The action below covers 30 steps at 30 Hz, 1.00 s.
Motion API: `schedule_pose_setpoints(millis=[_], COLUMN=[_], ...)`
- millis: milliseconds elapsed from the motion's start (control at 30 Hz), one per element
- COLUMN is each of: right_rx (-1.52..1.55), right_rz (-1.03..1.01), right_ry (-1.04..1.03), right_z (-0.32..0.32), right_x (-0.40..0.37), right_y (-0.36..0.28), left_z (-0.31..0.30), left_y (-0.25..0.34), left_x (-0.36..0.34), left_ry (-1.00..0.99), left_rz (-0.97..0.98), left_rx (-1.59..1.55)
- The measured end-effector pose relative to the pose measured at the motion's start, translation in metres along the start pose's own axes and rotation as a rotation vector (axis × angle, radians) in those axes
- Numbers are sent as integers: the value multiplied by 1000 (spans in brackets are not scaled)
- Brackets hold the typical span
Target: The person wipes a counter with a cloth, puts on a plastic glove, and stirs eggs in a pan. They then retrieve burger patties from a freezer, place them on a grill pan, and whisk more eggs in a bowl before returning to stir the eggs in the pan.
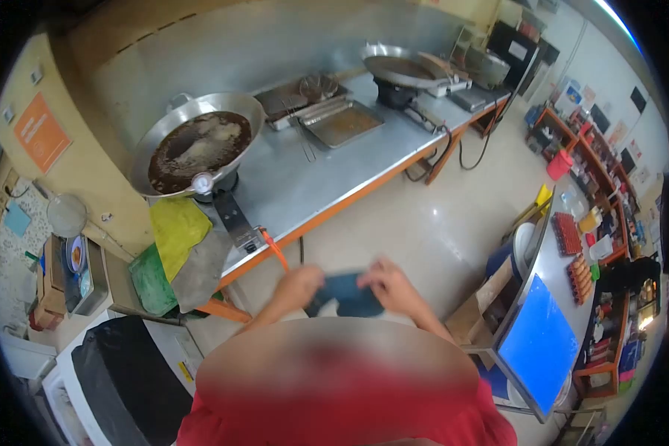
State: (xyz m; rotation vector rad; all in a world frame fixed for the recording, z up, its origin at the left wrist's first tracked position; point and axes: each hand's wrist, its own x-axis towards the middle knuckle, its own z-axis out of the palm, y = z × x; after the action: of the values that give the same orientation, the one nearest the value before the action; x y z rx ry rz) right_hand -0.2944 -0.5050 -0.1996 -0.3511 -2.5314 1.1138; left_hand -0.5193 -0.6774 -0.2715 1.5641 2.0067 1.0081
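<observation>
My left hand (301, 287) is closed on one side of a dark teal cloth (343, 288), in front of my body and over the floor. At its other side my right hand (391, 285) pinches the same cloth, which spreads between the two hands. Motion smears the fingers and the cloth a little. Beyond my hands stands a steel worktable (304, 175). On its left end a large wok (249, 111) holds dark, foaming oil (200, 149).
A yellow cloth (177, 230) and a grey cloth (204, 271) hang at the table's left corner. Flat metal trays (342, 123) and a second wok (401, 67) stand farther along. An orange hose (275, 249) drops from the burner. To the right is a table with a blue board (540, 343) and eggs (579, 279).
</observation>
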Motion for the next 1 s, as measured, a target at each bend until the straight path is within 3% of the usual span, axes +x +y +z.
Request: schedule_pose_setpoints(millis=[67, 100, 167, 200, 300, 333, 467, 500, 567, 633, 700, 733, 767, 833, 1000], right_rx=[48, -148, -535, -450, -227, -179, -150, -160, -214, -250, -369, -418, -348, -215, -61], right_rz=[-105, -148, -208, -172, -61, -25, 352, 433, 699, 819, 580, 444, 525, 696, 730], right_ry=[63, 106, 186, 128, -39, -90, -297, -317, -432, -446, -677, -776, -739, -662, -542], right_z=[-14, -21, -38, -48, -54, -57, -140, -164, -240, -308, -341, -355, -371, -411, -475], right_x=[90, 121, 171, 185, 189, 175, 93, 57, 20, 6, -46, -37, -27, 50, 129], right_y=[39, 47, 70, 92, 200, 253, 425, 477, 522, 550, 655, 678, 700, 681, 770], left_z=[-32, -40, -30, -18, 56, 78, 103, 105, 110, 133, 159, 175, 186, 217, 287], left_y=[-3, -11, -33, -51, -134, -162, -195, -201, -212, -227, -228, -224, -220, -209, -167], left_x=[63, 101, 163, 188, 256, 277, 376, 404, 448, 489, 529, 554, 579, 620, 709], left_ry=[303, 487, 593, 647, 372, 279, 281, 318, 378, 308, 241, 214, 235, 272, 273], left_rz=[-33, -30, -173, -252, -378, -526, -1136, -1201, -1332, -1310, -1226, -1182, -1139, -1046, -812], left_rx=[193, 302, 520, 625, 570, 555, 542, 520, 486, 574, 628, 654, 661, 669, 631])
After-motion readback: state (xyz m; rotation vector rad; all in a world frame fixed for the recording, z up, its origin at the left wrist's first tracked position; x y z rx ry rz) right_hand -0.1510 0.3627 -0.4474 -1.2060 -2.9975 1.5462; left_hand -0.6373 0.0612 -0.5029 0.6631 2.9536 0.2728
